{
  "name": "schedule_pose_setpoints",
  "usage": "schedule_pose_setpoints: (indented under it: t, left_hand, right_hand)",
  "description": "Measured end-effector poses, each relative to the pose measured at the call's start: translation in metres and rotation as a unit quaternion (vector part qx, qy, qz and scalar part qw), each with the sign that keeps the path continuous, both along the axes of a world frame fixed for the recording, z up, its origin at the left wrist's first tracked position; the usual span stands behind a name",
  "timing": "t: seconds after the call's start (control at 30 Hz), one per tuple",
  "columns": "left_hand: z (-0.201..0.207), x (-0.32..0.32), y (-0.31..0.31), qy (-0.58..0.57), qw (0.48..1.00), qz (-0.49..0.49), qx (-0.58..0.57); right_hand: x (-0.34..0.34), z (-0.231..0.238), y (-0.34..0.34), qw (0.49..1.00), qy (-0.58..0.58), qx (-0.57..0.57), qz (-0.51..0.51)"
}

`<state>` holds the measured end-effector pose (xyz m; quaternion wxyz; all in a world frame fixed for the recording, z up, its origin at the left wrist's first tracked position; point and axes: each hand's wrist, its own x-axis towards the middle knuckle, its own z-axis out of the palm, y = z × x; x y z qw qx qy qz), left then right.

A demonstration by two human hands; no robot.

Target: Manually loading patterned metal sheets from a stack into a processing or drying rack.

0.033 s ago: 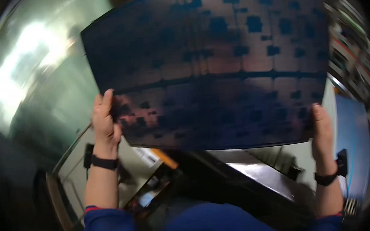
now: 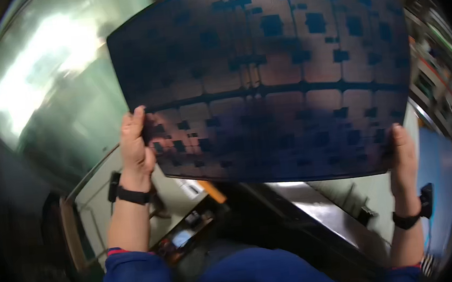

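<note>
Dark patterned panel [image 2: 264,84], left hand [image 2: 136,143] and right hand [image 2: 402,155] gripping opposite edges

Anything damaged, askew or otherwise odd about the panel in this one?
Nothing stands out: the dark panel shows no visible break, with the left hand and right hand at its side edges. Blur could hide fine scratches.

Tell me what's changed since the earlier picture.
The panel, left hand and right hand sit slightly farther right in the picture, but so does the orange strip below, so this looks mostly like a shift of view. Nothing was taken hold of or let go. Both hands still hold the panel's side edges.
</note>
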<state>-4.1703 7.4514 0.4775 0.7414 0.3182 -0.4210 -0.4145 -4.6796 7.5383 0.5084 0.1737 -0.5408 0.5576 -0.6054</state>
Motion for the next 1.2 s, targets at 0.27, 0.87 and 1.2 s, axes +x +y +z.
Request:
schedule_pose_setpoints:
  t: [0.27,0.87,1.2]
  left_hand:
    - [-0.025,0.094,0.054,0.210,0.959,0.162,-0.104]
    - [-0.274,0.314,-0.021,0.121,0.944,0.307,-0.002]
    - [-0.278,0.399,-0.038,0.004,0.959,0.282,-0.021]
  right_hand:
    - [0.037,0.127,-0.176,0.907,0.267,-0.206,0.252]
    - [0.206,-0.179,-0.433,0.833,0.476,-0.102,0.265]
    - [0.343,-0.215,-0.433,0.868,0.340,-0.139,0.333]
